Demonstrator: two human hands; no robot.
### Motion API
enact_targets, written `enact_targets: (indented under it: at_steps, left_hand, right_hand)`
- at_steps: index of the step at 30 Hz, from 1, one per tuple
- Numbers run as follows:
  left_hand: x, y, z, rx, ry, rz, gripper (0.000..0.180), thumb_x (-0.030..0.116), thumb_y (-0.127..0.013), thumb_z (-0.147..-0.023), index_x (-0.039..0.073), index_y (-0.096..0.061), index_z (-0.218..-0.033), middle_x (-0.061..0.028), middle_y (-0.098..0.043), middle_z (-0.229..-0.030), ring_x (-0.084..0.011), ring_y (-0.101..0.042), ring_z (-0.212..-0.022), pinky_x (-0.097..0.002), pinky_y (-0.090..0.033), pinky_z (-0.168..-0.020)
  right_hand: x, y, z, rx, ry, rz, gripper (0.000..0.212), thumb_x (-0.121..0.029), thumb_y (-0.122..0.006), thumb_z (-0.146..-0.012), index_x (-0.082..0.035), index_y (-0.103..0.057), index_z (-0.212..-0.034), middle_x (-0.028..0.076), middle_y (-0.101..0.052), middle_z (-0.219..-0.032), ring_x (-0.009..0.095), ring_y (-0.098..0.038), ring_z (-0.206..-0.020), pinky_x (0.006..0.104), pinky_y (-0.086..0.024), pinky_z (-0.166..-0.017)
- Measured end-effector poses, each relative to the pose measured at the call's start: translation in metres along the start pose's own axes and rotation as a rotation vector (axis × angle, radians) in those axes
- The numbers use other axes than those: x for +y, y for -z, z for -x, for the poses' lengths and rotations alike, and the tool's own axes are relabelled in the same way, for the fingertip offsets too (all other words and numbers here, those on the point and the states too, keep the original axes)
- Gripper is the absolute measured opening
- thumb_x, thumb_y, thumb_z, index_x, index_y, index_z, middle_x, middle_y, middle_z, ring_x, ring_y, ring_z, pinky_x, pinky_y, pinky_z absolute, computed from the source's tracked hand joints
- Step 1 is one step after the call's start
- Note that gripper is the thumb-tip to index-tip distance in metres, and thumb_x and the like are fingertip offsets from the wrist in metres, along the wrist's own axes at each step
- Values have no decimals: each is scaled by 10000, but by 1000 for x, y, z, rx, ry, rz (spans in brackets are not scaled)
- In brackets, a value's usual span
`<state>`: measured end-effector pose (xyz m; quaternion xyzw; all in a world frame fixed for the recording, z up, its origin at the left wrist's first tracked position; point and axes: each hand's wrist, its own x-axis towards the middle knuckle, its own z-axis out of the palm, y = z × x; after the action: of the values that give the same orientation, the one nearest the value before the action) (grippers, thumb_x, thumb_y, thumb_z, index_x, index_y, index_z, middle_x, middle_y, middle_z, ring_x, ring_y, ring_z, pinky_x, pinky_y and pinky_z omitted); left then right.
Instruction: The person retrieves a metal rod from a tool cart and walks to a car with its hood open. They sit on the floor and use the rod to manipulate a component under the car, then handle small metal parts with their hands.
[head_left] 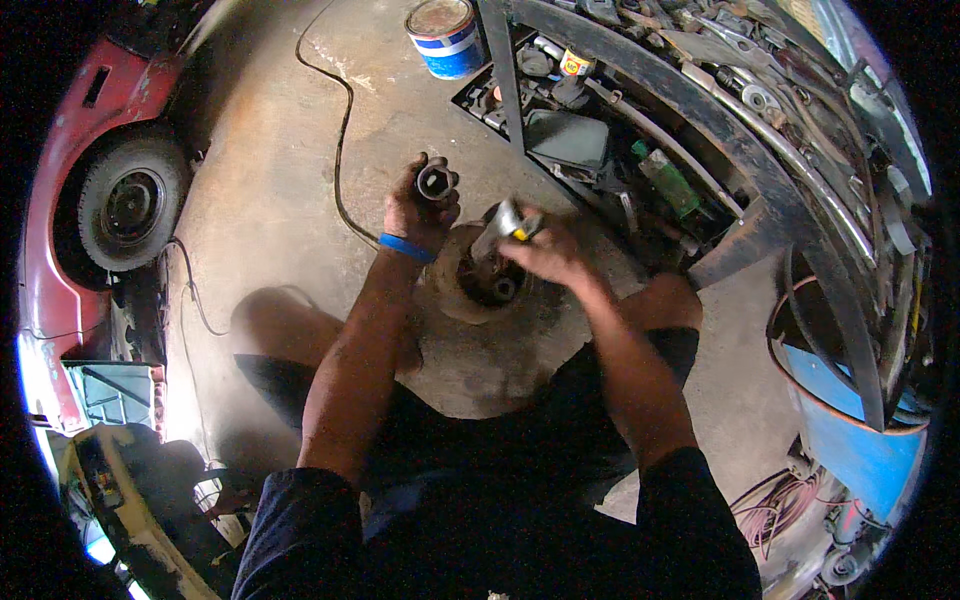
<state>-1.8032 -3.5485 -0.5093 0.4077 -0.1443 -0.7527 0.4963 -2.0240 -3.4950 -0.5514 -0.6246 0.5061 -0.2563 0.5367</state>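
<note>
My left hand (412,212), with a blue wristband, is raised and wrapped round a dark, ring-shaped metal part (447,185) with a hole through it. Lower and to the right, my right hand (558,252) grips a silver, rounded tool (508,217) with a yellow patch; motion blur hides its exact kind. This tool is over a round, drum-like metal piece (446,284) on the floor between my legs. Inside the drum-like piece is a dark hollow with a small round fitting (505,288). Whether the tool touches the piece I cannot tell.
A blue and white bucket (447,58) stands ahead, beside a dark metal frame (655,72) heaped with scrap parts. A black cable (345,120) crosses the concrete floor (270,120). On the left is a red car body (55,230) with a wheel (132,205); a blue drum (850,440) stands right.
</note>
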Motion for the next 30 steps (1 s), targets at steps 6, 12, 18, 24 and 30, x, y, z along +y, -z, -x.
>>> enact_targets:
  at_steps: [6,12,18,24,30]
  left_hand:
    - [-4,-8,4,98,-414,-438,473,74,-771,-813,46,-547,-1228,-73,-703,-983,-142,-648,-852,-298,-517,-744]
    - [-8,-30,15,-1,-766,-1073,703,64,-852,-694,87,-521,-1314,-76,-724,-1106,-136,-673,-917,-293,-539,-833]
    - [-12,-36,11,12,-762,-1013,728,61,-846,-709,61,-510,-1355,-55,-727,-1052,-106,-625,-816,-280,-527,-777]
    - [-2,-40,10,-10,-735,-918,718,10,-824,-713,29,-495,-1351,-93,-704,-1058,-148,-624,-923,-302,-511,-841]
    - [10,-60,16,-96,-651,-656,659,81,-782,-775,35,-489,-1364,-126,-665,-1147,-199,-634,-1013,-344,-527,-891]
  right_hand:
    - [19,-66,-8,-281,326,272,423,-132,-700,-806,-53,-598,-1209,170,-661,-1130,327,-657,-1009,426,-522,-880]
    - [35,-83,-4,-492,161,568,430,-153,-701,-805,-78,-591,-1214,186,-625,-1169,359,-623,-1068,454,-507,-907]
    - [23,-70,-19,-337,225,563,440,-180,-664,-817,-43,-586,-1227,191,-620,-1156,362,-619,-1045,476,-505,-887]
    - [29,-38,-21,351,126,642,413,-222,-615,-843,-11,-621,-1198,193,-690,-1017,364,-670,-927,499,-533,-784]
    - [71,-41,-21,-10,-163,620,282,-209,-632,-844,8,-684,-1017,223,-677,-954,369,-668,-865,488,-530,-746]
